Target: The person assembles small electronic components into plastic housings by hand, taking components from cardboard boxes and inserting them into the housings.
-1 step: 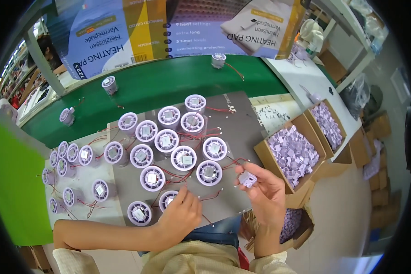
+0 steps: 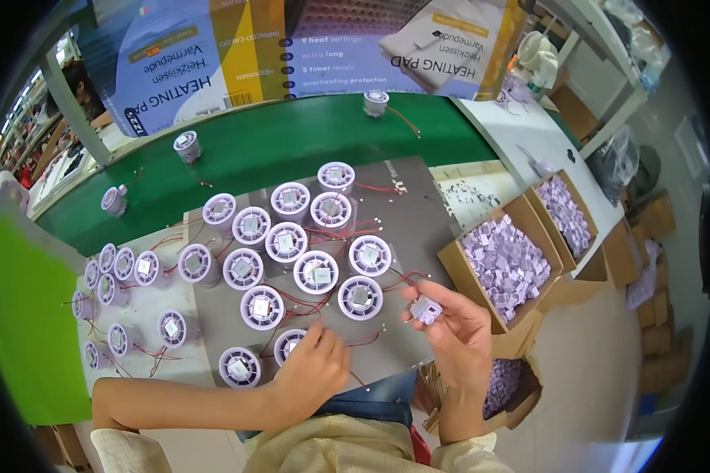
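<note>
Between the thumb and fingers of my right hand [image 2: 465,339] is a small purple plastic piece [image 2: 426,310] with a dark square opening, held above the board's right edge. My left hand [image 2: 317,369] is closed, fingertips together beside some red wires; whatever they pinch is hidden. Partly under that hand sits a round purple motor housing [image 2: 289,344]. Several similar motor housings [image 2: 316,273] stand on the grey board, each with a ribbed ring, a square silvery piece on top and thin red wires. Another housing [image 2: 240,367] is left of my left wrist.
Cardboard boxes of small purple pieces [image 2: 506,268] [image 2: 564,217] stand at the right, with another open box [image 2: 503,386] lower down. Beyond the board runs a green conveyor belt [image 2: 292,138] carrying a few housings. Large printed packaging [image 2: 331,47] rises behind it. More housings [image 2: 172,328] stand on the left.
The small purple piece has tilted slightly in my right fingers. My left hand stays in place.
</note>
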A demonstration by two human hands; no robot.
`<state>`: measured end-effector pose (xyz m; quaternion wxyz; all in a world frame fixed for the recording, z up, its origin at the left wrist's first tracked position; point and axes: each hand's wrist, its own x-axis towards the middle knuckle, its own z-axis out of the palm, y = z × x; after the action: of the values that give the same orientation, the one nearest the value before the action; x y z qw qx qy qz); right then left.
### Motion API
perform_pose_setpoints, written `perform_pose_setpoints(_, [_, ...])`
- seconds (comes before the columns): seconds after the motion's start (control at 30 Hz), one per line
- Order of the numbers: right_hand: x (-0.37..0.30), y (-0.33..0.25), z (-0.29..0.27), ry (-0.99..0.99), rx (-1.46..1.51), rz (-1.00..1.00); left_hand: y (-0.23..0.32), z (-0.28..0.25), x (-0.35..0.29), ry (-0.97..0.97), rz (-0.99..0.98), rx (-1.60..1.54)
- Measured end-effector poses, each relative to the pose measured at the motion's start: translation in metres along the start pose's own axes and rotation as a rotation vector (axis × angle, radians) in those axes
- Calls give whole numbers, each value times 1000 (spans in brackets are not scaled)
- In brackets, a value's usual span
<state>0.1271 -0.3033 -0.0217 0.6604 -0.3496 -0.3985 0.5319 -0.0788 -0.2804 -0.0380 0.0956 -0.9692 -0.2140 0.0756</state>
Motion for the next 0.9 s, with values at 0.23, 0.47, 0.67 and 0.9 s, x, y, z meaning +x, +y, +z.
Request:
perform_pose_setpoints(0.23, [-5, 7, -18, -29, -57, -36, -27, -1, 20, -75, 7, -554])
perform_pose_setpoints(0.47, [-5, 15, -34, -237, 186, -28, -52, -16, 19, -146, -146, -858])
perform_pose_setpoints(0.67, [-6, 20, -31, -122, 122, 7, -54, -15, 31, 27, -88, -1234])
perform_pose_setpoints(0.9, [-8, 18, -33, -47, -254, -63, -55, -23, 38, 32, -109, -1504])
